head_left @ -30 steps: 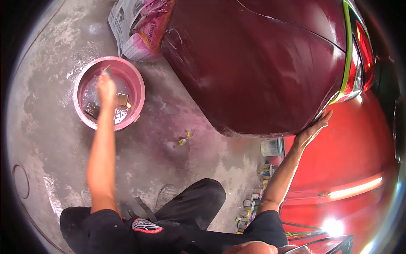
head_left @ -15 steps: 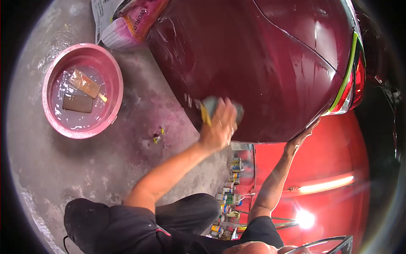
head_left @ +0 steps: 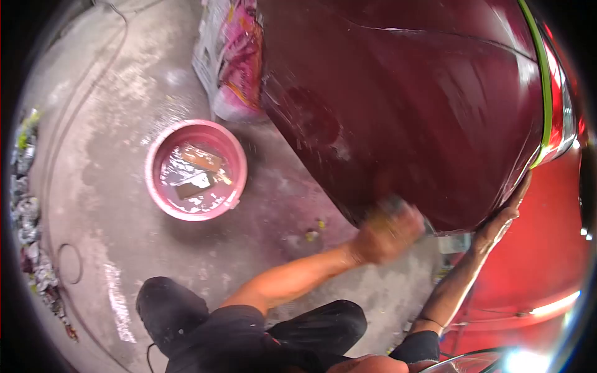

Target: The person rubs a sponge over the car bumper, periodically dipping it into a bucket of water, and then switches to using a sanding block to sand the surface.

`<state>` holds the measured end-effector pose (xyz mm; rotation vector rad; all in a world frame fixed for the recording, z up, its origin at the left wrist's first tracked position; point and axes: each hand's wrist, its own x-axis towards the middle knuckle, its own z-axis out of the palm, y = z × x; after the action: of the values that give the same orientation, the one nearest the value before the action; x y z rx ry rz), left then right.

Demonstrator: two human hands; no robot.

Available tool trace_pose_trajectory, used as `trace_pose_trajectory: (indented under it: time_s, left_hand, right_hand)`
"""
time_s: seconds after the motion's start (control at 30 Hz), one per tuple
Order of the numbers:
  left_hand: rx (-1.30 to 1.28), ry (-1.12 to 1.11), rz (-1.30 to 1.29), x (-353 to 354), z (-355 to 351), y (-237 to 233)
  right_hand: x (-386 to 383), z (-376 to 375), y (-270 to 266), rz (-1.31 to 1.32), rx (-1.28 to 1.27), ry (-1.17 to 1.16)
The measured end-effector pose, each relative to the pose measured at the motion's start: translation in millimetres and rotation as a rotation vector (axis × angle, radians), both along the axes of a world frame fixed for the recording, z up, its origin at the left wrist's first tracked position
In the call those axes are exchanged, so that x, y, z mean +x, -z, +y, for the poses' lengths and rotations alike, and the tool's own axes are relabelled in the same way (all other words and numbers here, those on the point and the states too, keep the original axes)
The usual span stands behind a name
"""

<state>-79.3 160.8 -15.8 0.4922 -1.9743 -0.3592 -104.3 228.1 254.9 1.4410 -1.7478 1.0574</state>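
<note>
My left hand [head_left: 392, 235] is closed around a sanding block, grey and yellow and badly blurred by motion. It works against the dark red car bumper [head_left: 373, 124], close to its lower corner. My right hand [head_left: 502, 225] lies along the bumper's edge below the tail light [head_left: 564, 121], fingers stretched out and holding nothing. Streaks of wet show on the painted surface. Green masking tape [head_left: 547, 93] borders the light.
A pink basin [head_left: 154, 198] of cloudy water stands on the concrete floor [head_left: 112, 205], with a brown flat piece [head_left: 202, 159] and a dark block [head_left: 189, 188] inside. Printed paper and plastic [head_left: 239, 62] cover part of the car. A red wall [head_left: 535, 248] rises behind my right arm.
My view has shifted, bringing the basin nearer the middle and showing more floor. My left hand has moved with the sanding block towards the bumper's lower edge; my right hand stays at the edge.
</note>
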Motion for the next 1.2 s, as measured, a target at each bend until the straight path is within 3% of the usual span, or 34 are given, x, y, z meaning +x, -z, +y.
trace_pose_trajectory:
  time_s: [0.03,0.1,0.13,0.17,0.2,0.23,0.33,0.37,0.43,0.47,0.5,0.53,0.57,0.63,0.7,0.77,0.83,0.9,0.93,1.03,1.13,1.2]
  left_hand:
    - [-0.153,0.623,0.335,51.7,22.3,-8.6]
    - [-0.147,-0.378,0.013,41.8,-51.2,-63.8]
    - [-0.011,-0.324,0.064,43.3,-110.7,-66.1]
    - [0.197,-0.135,0.428,57.6,-182.2,-78.1]
    - [0.407,-0.022,0.628,65.8,-255.7,-86.2]
    - [0.551,0.006,0.667,69.2,-315.9,-87.5]
    - [0.365,-0.065,0.634,55.4,-286.9,-69.3]
    - [0.400,-0.011,0.629,63.7,-213.3,-80.2]
    - [-0.034,-0.049,0.195,39.9,-106.5,-12.0]
    - [-0.282,0.231,0.204,40.1,-85.2,18.5]
    - [-0.384,0.308,0.214,44.0,-89.2,16.5]
    - [-0.539,0.173,0.335,32.3,-138.0,3.6]
    - [-0.089,-0.238,-0.269,44.8,-164.0,-28.9]
    - [0.250,-0.009,0.595,67.6,-271.5,-82.7]
    - [0.385,-0.146,0.583,62.6,-397.0,-74.7]
    - [0.329,-0.177,0.504,69.5,-367.0,-77.5]
    - [0.336,-0.072,0.628,59.9,-273.5,-67.4]
    - [0.365,-0.030,0.572,55.3,-194.9,-40.2]
    - [0.406,0.032,0.639,61.2,-202.7,-49.5]
    - [0.498,-0.045,0.602,71.6,-311.8,-70.1]
    - [0.534,-0.109,0.577,61.7,-296.1,-61.4]
    - [0.457,-0.133,0.498,61.3,-214.1,-39.4]
  right_hand:
    - [0.3,6.3,0.6,-0.040,-0.027,-0.010]
    - [-5.8,18.7,4.6,0.185,0.097,0.130]
    - [-11.2,25.8,11.2,0.256,0.097,0.176]
    - [-14.9,26.7,15.9,0.220,0.060,0.167]
    - [-15.6,28.7,19.9,0.294,0.059,0.181]
    - [-15.1,30.7,22.9,0.368,0.062,0.199]
    - [-18.4,29.6,22.6,0.420,0.020,0.220]
    - [-20.4,29.2,23.1,0.455,0.037,0.226]
    - [-19.5,31.4,24.1,0.428,0.027,0.236]
    - [-18.9,33.0,25.2,0.417,0.029,0.251]
    - [-19.9,35.3,24.0,0.416,0.048,0.257]
    - [-21.6,36.2,23.6,0.413,0.048,0.253]
    - [-22.4,36.5,25.9,0.429,0.040,0.258]
    - [-23.7,33.7,30.1,0.441,0.030,0.251]
    - [-21.0,33.8,29.2,0.423,0.025,0.273]
    - [-23.8,34.9,29.9,0.444,0.028,0.262]
    - [-22.8,33.5,30.5,0.409,0.016,0.259]
    - [-26.9,36.4,35.4,0.422,0.009,0.260]
    - [-28.9,37.5,36.5,0.419,-0.002,0.256]
    - [-28.3,32.7,38.5,0.401,-0.020,0.222]
    - [-27.3,32.0,35.1,0.369,-0.035,0.221]
    - [-19.8,30.6,32.6,0.376,-0.038,0.254]
